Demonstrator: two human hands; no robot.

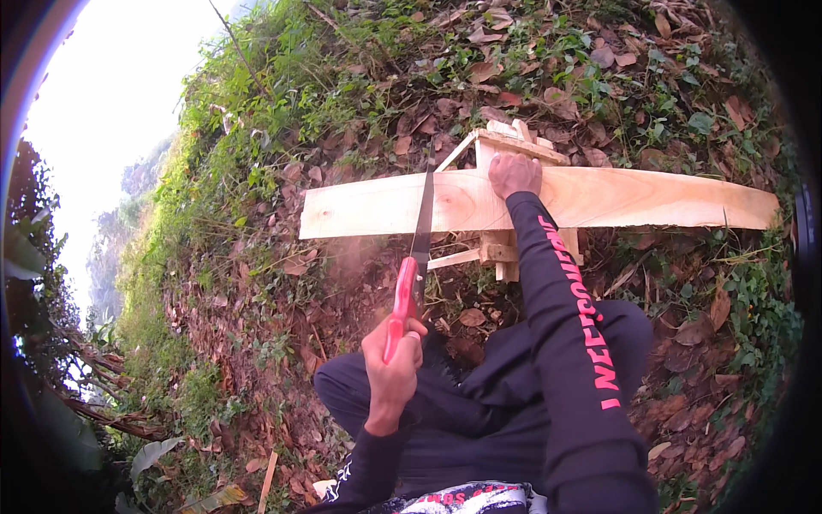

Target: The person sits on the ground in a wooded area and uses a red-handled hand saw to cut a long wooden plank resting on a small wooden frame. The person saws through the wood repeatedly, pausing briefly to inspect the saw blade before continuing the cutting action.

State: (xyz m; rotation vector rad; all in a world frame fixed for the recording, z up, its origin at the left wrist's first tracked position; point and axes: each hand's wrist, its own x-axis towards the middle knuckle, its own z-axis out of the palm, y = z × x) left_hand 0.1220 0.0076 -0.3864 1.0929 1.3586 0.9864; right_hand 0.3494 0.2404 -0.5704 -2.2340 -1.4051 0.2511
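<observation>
My left hand [392, 367] is wrapped around the red handle of a handsaw [405, 287]. The saw's dark blade [425, 206] points away from me and crosses a long pale wooden plank [651, 193] left of its middle. How deep the teeth sit in the wood cannot be made out. My right hand [515, 175] presses down on the plank to the right of the blade, with fingers curled at its far edge. Beneath the plank stands a small rough wooden stand [499, 248], partly covered by it. The plank's left end [330, 214] overhangs the stand.
Dry brown leaves [685, 338] and green weeds [300, 94] cover the sloping ground. My bent legs [462, 411] are close to the stand on the near side. A thin wooden strip [268, 481] lies at the lower left.
</observation>
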